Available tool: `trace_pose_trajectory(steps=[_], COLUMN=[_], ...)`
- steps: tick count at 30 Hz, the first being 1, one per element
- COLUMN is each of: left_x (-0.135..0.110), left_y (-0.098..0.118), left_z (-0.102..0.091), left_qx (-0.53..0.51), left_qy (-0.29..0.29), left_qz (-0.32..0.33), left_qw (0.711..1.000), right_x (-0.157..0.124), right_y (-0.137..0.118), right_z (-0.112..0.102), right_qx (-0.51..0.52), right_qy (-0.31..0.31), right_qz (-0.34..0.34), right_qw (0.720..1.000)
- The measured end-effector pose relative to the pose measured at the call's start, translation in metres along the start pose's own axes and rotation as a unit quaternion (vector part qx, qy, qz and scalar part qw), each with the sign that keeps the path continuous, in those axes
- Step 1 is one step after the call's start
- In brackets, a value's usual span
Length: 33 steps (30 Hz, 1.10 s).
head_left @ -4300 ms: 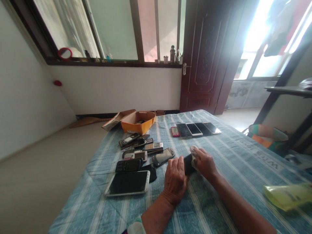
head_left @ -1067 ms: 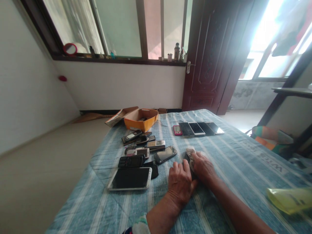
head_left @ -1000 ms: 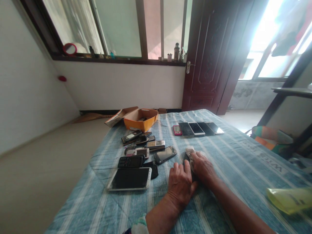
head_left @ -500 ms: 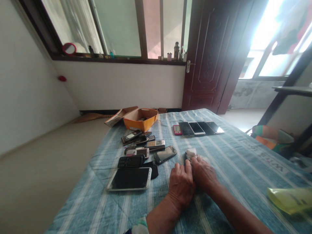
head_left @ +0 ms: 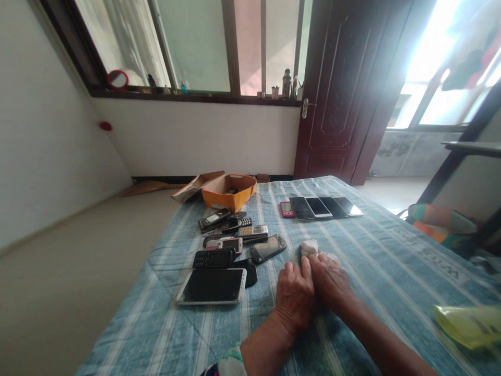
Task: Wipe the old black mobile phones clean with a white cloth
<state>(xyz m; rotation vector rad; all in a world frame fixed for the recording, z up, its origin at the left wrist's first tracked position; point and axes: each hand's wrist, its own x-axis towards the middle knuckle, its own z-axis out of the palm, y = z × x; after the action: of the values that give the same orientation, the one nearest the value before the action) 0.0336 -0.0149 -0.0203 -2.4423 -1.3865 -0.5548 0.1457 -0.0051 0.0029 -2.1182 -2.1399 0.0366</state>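
My right hand (head_left: 331, 277) is closed on a crumpled white cloth (head_left: 309, 246) and presses it down on a small dark object, probably a phone. Only a sliver of that object's far left edge shows beside the cloth. Pressed against the right hand, my left hand (head_left: 296, 292) has its fingers bent round the near side of the same object, which is mostly hidden. Just left of the hands lies a dark touchscreen phone (head_left: 269, 248), tilted on the bedspread. A large white-framed phone (head_left: 213, 286) lies face up farther left, by a black phone (head_left: 214, 258).
Several older keypad phones (head_left: 252, 231) lie piled before an open orange box (head_left: 229, 198). At the far side several phones (head_left: 319, 207) lie in a row with a small pink phone (head_left: 287, 209). A yellow transparent packet (head_left: 467, 325) is at right on the striped bedspread (head_left: 395, 292).
The whole view has shifted slightly, so everything appears a little farther right. Both hands keep nearly the same place, and the cloth's visible end looks slightly reshaped.
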Motion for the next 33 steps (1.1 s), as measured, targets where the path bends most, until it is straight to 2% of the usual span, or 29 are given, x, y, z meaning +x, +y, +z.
trace_pose_trajectory(steps=[9,16,25,29,33], left_x=[0.002,0.002,0.001,-0.001,0.000], left_y=[0.001,0.002,0.001,0.001,-0.002], left_z=[0.002,0.008,0.002,0.001,-0.002], left_qx=[-0.011,0.014,-0.056,-0.077,-0.093], left_qy=[0.013,0.039,-0.032,-0.055,-0.065], left_qz=[0.010,0.009,0.043,0.039,0.051], left_qw=[1.000,0.999,0.997,0.995,0.992], right_x=[0.009,0.000,0.021,0.026,0.030], right_y=[0.007,0.002,0.017,0.021,0.028], right_z=[0.009,0.003,0.015,0.018,0.024], right_qx=[0.007,-0.007,0.052,0.036,0.045], right_qy=[0.040,0.012,0.065,0.084,0.134], right_qz=[-0.001,0.017,0.006,0.003,0.002], right_qw=[0.999,1.000,0.997,0.996,0.990])
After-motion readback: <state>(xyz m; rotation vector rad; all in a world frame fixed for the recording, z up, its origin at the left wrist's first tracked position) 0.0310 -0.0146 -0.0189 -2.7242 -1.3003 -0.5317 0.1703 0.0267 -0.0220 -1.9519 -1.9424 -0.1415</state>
